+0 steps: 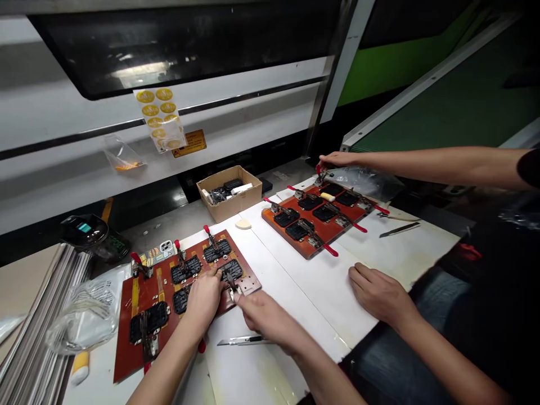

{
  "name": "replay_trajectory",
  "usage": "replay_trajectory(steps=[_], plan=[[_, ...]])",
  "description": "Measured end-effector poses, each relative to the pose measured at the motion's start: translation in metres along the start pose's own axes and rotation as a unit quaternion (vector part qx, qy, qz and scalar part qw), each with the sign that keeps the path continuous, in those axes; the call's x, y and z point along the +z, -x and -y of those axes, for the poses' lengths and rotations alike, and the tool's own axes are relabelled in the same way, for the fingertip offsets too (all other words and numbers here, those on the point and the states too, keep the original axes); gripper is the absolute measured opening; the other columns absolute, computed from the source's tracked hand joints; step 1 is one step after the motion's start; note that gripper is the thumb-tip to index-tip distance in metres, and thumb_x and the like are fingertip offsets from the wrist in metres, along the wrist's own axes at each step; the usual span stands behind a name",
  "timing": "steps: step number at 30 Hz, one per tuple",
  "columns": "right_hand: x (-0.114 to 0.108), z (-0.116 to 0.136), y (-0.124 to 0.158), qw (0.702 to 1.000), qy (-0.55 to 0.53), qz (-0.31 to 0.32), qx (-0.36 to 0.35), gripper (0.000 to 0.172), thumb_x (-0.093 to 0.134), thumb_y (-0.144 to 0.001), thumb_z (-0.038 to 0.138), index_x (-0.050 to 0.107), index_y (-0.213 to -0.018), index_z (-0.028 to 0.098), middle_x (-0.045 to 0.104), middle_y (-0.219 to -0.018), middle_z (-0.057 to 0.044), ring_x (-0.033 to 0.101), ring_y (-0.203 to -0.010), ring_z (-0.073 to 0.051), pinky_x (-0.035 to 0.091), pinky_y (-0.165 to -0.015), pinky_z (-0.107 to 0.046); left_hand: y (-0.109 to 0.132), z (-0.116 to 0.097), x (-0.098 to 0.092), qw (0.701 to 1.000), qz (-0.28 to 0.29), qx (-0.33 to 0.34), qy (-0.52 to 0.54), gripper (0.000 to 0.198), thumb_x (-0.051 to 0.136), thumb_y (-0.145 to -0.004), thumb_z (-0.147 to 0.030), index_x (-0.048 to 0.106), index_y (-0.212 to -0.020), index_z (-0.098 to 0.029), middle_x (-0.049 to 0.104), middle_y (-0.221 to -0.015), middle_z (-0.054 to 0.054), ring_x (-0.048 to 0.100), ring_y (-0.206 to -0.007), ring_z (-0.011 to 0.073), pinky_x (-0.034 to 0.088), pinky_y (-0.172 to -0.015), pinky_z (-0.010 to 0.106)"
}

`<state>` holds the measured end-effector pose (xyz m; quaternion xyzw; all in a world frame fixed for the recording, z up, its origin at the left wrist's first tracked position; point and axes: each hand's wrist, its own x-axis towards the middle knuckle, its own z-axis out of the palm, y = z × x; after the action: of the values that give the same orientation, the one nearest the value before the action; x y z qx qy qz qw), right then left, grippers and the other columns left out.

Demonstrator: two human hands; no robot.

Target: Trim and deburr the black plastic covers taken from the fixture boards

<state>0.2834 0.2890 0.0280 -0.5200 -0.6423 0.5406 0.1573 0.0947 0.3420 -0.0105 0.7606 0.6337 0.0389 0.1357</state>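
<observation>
The nearer of two fixture plates, a stiff reddish-brown board (126, 360), lies flat on the table with black rectangular parts (154, 318) seated across it, each under a metal toggle clamp (230, 279) with a red handle. The board looks rigid and fairly heavy, so its bare edges seem the safest place to take it. The black parts look light and perhaps brittle, better left to the clamps than pried at, and the red handles offer the natural hold on each lever.

The left hand (203, 298) lies over the plate's near side, and the right hand (265, 316) comes in from the front, its fingertips (238, 298) at the same clamp, so the two hands are almost together. Whether either one truly grips cannot be told.

A utility knife (240, 340) lies just below the plate on the white table (295, 304). To the right sits a second fixture plate (287, 242), a co-worker's hand (337, 160) at its far corner and their other hand (379, 295) on the table. Beyond stand a cardboard box (230, 194) and a white machine housing (211, 115) bearing a sheet of yellow round stickers (158, 115).
</observation>
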Motion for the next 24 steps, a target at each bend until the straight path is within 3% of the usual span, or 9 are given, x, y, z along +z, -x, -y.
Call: replay_trajectory(steps=[3,5,8,11,13,16,19,21,24], plan=[[-0.031,0.043,0.027,0.95,-0.23,0.048,-0.208,0.055,0.046,-0.093,0.075,0.052,-0.092,0.021,0.045,-0.074,0.004,0.028,-0.053,-0.007,0.025,-0.049,-0.021,0.005,0.003,-0.001,0.999,-0.024,0.005,0.031,0.025,0.051,-0.095,-0.022,0.07,-0.11,-0.018,0.067,-0.134,0.016,0.067,-0.115,0.0328,0.051,-0.096,0.043],[-0.041,0.063,0.043,0.925,-0.268,0.016,-0.27,0.048,0.061,-0.091,0.067,0.055,-0.101,0.02,0.048,-0.082,0.004,0.029,-0.055,-0.005,0.023,-0.049,-0.021,0.008,0.005,0.0,0.997,-0.048,0.011,0.063,0.022,0.057,-0.092,-0.023,0.069,-0.11,-0.019,0.071,-0.122,0.014,0.066,-0.113,0.0312,0.05,-0.096,0.042],[-0.034,0.064,0.054,0.941,-0.237,-0.072,-0.229,0.039,0.06,-0.098,0.054,0.056,-0.084,0.018,0.043,-0.072,0.005,0.028,-0.055,-0.006,0.02,-0.049,-0.022,0.009,0.007,0.001,0.988,-0.097,0.013,0.121,0.042,0.067,-0.084,-0.019,0.059,-0.125,-0.019,0.067,-0.121,0.012,0.063,-0.117,0.0298,0.049,-0.099,0.041],[-0.011,0.04,0.056,0.949,-0.248,-0.115,-0.154,0.044,0.057,-0.098,0.056,0.05,-0.076,0.018,0.038,-0.063,0.006,0.025,-0.054,-0.007,0.018,-0.049,-0.023,0.007,0.011,-0.002,0.972,-0.142,0.004,0.185,0.052,0.064,-0.079,-0.006,0.055,-0.128,-0.02,0.064,-0.125,0.012,0.064,-0.115,0.0262,0.048,-0.1,0.037],[0.003,0.024,0.057,0.954,-0.248,-0.123,-0.116,0.046,0.055,-0.098,0.058,0.047,-0.074,0.019,0.035,-0.061,0.007,0.024,-0.053,-0.007,0.019,-0.049,-0.023,0.007,0.017,-0.012,0.959,-0.172,-0.013,0.226,0.049,0.062,-0.078,-0.004,0.056,-0.124,-0.02,0.067,-0.12,0.011,0.065,-0.112,0.0259,0.049,-0.099,0.038],[0.021,0.021,0.057,0.958,-0.19,-0.175,-0.124,0.044,0.052,-0.099,0.057,0.048,-0.075,0.02,0.035,-0.062,0.007,0.03,-0.055,-0.009,0.025,-0.051,-0.024,0.015,0.031,-0.038,0.934,-0.217,-0.052,0.279,0.044,0.064,-0.083,-0.018,0.055,-0.126,-0.021,0.07,-0.111,0.01,0.069,-0.1,0.0272,0.053,-0.092,0.042],[0.042,0.045,0.048,0.938,-0.034,-0.278,-0.204,0.029,0.049,-0.102,0.047,0.059,-0.094,0.02,0.057,-0.085,-0.001,0.052,-0.076,-0.015,0.042,-0.068,-0.028,0.048,0.04,-0.061,0.909,-0.243,-0.067,0.331,0.045,0.063,-0.088,-0.039,0.055,-0.128,-0.022,0.072,-0.108,0.01,0.071,-0.094,0.0264,0.057,-0.086,0.042],[0.055,0.065,0.04,0.907,0.106,-0.311,-0.263,0.029,0.049,-0.102,0.045,0.061,-0.116,0.022,0.064,-0.109,-0.008,0.059,-0.098,-0.021,0.048,-0.083,-0.035,0.084,0.041,-0.062,0.891,-0.225,-0.066,0.389,0.049,0.067,-0.084,-0.05,0.06,-0.124,-0.023,0.074,-0.109,0.009,0.072,-0.101,0.0276,0.059,-0.089,0.04],[0.04,0.073,0.043,0.877,0.226,-0.306,-0.294,0.038,0.038,-0.105,0.05,0.063,-0.118,0.024,0.068,-0.106,-0.007,0.062,-0.095,-0.022,0.049,-0.077,-0.037,0.148,0.035,-0.042,0.803,-0.129,-0.127,0.567,0.06,0.079,-0.07,-0.061,0.067,-0.116,-0.025,0.077,-0.11,0.008,0.072,-0.106,0.0335,0.064,-0.083,0.041]])
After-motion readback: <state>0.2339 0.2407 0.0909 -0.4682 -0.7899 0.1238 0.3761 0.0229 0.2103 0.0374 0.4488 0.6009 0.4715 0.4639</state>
